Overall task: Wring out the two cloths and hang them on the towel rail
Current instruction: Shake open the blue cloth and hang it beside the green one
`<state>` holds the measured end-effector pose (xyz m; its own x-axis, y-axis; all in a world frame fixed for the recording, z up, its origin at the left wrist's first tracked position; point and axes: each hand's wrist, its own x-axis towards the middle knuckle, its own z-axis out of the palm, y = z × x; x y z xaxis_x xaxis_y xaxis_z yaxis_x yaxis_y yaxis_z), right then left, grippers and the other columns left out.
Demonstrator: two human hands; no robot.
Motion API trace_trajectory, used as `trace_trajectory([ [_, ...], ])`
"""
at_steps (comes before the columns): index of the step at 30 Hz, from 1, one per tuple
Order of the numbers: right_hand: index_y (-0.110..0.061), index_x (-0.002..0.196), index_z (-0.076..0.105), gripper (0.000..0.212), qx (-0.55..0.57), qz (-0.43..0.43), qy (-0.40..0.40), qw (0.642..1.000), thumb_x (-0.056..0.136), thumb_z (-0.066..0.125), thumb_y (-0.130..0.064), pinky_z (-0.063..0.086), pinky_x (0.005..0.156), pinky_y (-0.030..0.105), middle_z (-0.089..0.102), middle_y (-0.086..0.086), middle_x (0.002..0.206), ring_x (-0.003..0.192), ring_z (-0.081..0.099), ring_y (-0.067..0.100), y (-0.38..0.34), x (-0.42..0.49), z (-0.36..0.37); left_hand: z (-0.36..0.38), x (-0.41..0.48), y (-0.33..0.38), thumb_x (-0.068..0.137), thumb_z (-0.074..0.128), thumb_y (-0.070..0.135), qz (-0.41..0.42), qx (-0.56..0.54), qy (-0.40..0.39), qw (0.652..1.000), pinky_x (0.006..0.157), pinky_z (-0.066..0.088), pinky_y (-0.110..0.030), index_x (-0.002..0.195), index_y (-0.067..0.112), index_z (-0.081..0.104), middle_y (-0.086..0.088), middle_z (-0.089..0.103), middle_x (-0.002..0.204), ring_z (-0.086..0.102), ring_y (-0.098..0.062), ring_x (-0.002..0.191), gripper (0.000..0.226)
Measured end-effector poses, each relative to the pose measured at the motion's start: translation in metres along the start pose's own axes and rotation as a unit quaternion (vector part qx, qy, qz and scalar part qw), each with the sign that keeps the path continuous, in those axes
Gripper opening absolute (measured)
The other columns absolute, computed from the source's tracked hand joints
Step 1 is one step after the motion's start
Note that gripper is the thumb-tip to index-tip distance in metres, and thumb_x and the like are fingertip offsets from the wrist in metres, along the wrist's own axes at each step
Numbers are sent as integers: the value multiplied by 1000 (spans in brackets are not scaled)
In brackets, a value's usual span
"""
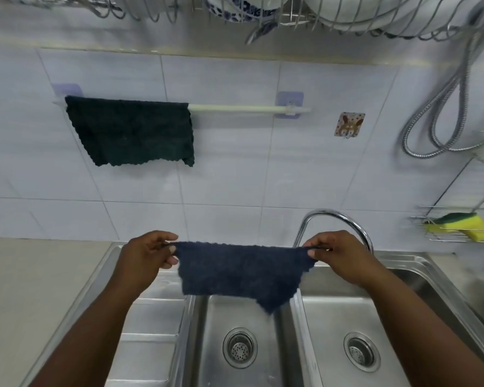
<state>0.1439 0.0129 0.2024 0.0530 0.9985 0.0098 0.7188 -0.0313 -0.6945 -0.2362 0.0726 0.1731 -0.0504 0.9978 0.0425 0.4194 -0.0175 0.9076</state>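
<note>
Two hands up over sink (266, 344). My left hand (147, 254) pinches left corner of navy cloth (239, 272), my right hand (338, 254) pinches right corner; cloth stretched flat between them, lower corner drooping. Green cloth (130, 131) draped over left half of towel rail (249, 108) on far wall; right half bare.

Hung cloth (130, 131) on left half of towel rail (249, 108), on wall behind sink (263, 344). Second cloth (243, 272) spread between left hand (148, 254) and right hand (338, 254), above sink, before tap (333, 219). Sponge (464, 226) in wire rack (419, 219) far right. Desk (39, 289) left of sink.
</note>
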Motion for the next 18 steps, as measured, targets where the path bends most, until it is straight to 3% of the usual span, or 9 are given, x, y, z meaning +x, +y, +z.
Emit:
trace_trajectory([
  [4,-22,74,71,13,-55,-20,103,993,84,72,-15,43,60,11,70,-8,70,64,63,4,-12,17,-7,-4,19,18,90,65,12,8,7,23,1000,75,58,-34,90,19,73,-1,75,67,73,-19,66,10],
  [7,-30,76,69,11,-120,-4,176,977,87,70,-31,52,60,27,69,-7,61,60,63,8,-21,28,-11,-5,34,36,89,67,14,30,7,67,997,62,57,-27,82,25,73,4,74,70,71,-14,60,14],
  [8,-31,76,67,12,-101,3,193,976,88,67,-33,51,55,26,67,-5,54,54,63,8,-24,33,-12,-6,39,42,88,68,17,42,11,79,996,56,56,-25,82,26,72,3,73,72,70,-15,58,12],
  [10,-29,77,61,15,11,15,211,977,92,62,-30,44,43,16,67,-1,48,41,61,8,-32,44,-14,-6,49,55,90,66,24,51,10,89,995,50,55,-25,85,28,70,-1,71,72,69,-18,54,7],
  [12,-23,80,58,15,175,29,208,962,95,58,-22,46,40,19,70,6,55,41,63,15,-45,55,-17,-6,61,70,92,63,26,37,-29,87,995,50,57,-28,88,27,68,-6,71,69,71,-20,54,6],
  [14,-16,85,57,12,317,15,208,925,97,56,-15,53,45,28,72,14,64,51,68,24,-61,67,-23,-6,75,91,94,61,21,21,-120,78,990,54,60,-33,90,22,66,-13,73,73,73,-24,58,7],
  [18,-15,88,60,9,405,-78,248,876,96,60,-11,62,66,37,75,12,80,76,75,28,-93,94,-47,-14,106,138,96,56,9,59,-264,87,959,62,63,-35,92,14,61,-20,72,84,75,-31,71,8],
])
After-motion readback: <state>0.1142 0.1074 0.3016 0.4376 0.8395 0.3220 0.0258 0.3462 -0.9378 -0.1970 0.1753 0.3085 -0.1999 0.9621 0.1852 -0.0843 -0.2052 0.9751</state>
